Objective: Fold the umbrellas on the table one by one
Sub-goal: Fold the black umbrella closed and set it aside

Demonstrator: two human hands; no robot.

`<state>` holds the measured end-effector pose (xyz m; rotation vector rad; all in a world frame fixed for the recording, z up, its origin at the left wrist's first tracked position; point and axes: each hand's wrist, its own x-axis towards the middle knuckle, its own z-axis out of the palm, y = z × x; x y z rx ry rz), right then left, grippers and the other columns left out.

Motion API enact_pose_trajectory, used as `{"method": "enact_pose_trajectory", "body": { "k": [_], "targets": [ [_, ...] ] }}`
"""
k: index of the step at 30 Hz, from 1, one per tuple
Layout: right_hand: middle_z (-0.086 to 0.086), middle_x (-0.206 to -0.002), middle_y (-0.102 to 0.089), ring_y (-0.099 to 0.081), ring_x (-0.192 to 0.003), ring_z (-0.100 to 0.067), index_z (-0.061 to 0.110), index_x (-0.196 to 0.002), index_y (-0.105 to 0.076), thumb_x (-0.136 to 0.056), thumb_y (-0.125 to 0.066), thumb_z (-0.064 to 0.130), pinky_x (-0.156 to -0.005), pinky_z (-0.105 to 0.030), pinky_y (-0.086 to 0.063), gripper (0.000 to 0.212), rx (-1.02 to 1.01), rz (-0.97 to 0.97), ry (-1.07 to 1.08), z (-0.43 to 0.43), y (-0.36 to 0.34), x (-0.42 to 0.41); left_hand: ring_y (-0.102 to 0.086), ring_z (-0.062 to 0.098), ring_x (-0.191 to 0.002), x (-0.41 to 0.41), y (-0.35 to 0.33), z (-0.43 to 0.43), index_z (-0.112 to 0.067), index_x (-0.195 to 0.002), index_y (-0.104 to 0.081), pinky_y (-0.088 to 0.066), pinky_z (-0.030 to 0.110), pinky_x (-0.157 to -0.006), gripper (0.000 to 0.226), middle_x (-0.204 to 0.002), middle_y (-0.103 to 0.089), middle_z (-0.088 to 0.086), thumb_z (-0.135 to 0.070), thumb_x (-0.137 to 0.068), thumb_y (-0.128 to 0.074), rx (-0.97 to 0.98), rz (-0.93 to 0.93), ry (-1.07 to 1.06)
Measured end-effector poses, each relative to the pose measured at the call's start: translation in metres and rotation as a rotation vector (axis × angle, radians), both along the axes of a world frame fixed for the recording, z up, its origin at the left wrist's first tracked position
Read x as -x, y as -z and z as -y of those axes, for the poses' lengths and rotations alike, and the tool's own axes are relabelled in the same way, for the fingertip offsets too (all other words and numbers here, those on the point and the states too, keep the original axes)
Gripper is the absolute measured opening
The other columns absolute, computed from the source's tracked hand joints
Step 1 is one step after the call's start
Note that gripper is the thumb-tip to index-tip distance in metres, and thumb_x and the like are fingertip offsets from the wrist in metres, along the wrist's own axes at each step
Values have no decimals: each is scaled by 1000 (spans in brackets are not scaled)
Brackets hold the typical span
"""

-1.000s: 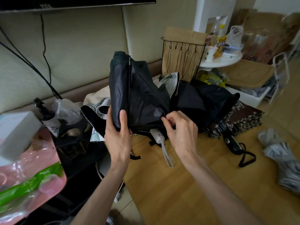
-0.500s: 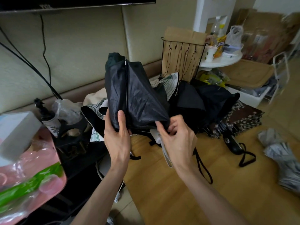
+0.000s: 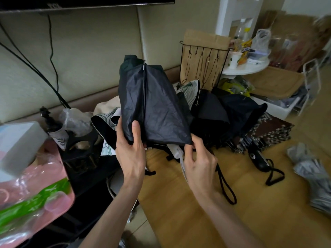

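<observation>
I hold a dark collapsed umbrella (image 3: 154,104) upright above the wooden table (image 3: 206,203). My left hand (image 3: 131,151) grips its lower left edge, thumb lying up over the cloth beside a rib. My right hand (image 3: 198,161) pinches the lower right corner of a canopy panel. A white handle (image 3: 176,151) with a white strap pokes out below, between my hands. Behind lie more umbrellas: a black heap (image 3: 223,111), a brown patterned one (image 3: 272,129) and a white leaf-print one (image 3: 188,88).
A black umbrella handle (image 3: 258,158) with a wrist loop lies on the table at right, and grey printed cloth (image 3: 313,176) sits at the right edge. A pink bag (image 3: 35,194) and white box (image 3: 19,144) stand left. A wire rack (image 3: 202,68) stands behind.
My right hand slid from the middle of the umbrella's lower edge down and right to the panel's corner, drawing the cloth taut. The umbrella tilted slightly left. A black wrist loop came into view under my right wrist.
</observation>
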<state>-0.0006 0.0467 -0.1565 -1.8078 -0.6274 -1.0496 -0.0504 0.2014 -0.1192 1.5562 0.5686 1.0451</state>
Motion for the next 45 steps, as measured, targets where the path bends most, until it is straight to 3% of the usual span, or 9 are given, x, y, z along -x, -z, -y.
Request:
{"method": "enact_pose_trajectory", "body": {
  "k": [4,7,12,18,24,30,36,40,45],
  "targets": [
    [11,-97,-76,-75,-95,-13,14,-118,-65,-96,-66,3,-87,-31,-60,24,-361,-677,-315,-3,-9,15,-74,24,-97,-1,0,1,-34,-154,-46,-61,56,-87,67,-132,-69,-4,-72,-100,-52,1,13,32],
    [-11,-122,-72,-78,-96,-28,10,-128,-61,-102,-60,26,-80,-41,-63,30,-741,-1190,-566,-4,-34,6,-70,19,-75,1,-2,2,-29,-152,-49,-62,57,-76,65,-121,-71,4,-69,-100,-53,4,35,51],
    [-5,-118,-77,-79,-98,-21,25,-119,-67,-85,-77,58,-91,-40,-63,49,-692,-1439,-682,3,-68,-15,-68,39,-115,5,0,-2,-32,-153,-47,-57,67,-93,69,-137,-65,6,-73,-98,-54,34,42,89],
    [-10,-123,-77,-74,-115,-23,7,-130,-70,-92,-77,13,-104,-41,-56,38,-773,-1347,-892,1,-98,-22,-62,38,-130,6,3,-5,-38,-154,-46,-52,64,-104,67,-140,-65,0,-75,-98,-52,3,13,66],
    [-5,-131,-74,-68,-126,-20,12,-134,-66,-102,-60,8,-111,-41,-51,33,-496,-1086,-1036,16,-108,-14,-54,3,-138,5,4,-3,-31,-157,-44,-47,44,-116,65,-148,-59,-16,-67,-103,-50,-11,-4,36],
    [7,-102,-82,-77,-98,-7,24,-110,-76,-96,-77,16,-82,-25,-63,15,-262,-800,-589,27,-128,-30,-55,-4,-133,8,3,-3,-35,-159,-40,-48,40,-116,67,-146,-59,-21,-69,-103,-50,-33,-66,1],
    [-5,-94,-81,-79,-85,-20,13,-106,-77,-107,-62,21,-69,-34,-66,17,-111,-790,-444,33,-126,-44,-55,-25,-108,6,-2,4,-30,-164,-31,-46,21,-104,78,-126,-54,-37,-66,-99,-55,-63,-114,31],
    [0,-98,-82,-79,-91,-15,13,-111,-78,-106,-64,23,-71,-30,-64,19,-233,-878,-498,40,-135,-37,-50,-1,-124,7,-1,7,-30,-166,-19,-45,24,-103,119,-142,-49,-18,-70,-70,-77,-121,-185,169],
    [-10,-102,-81,-80,-91,-24,6,-109,-77,-103,-65,16,-73,-31,-64,17,-307,-964,-674,42,-162,-24,-48,4,-134,4,6,5,-35,-167,-10,-42,26,-109,146,-160,-47,4,-72,-50,-89,-256,-273,340]
  ]
}}
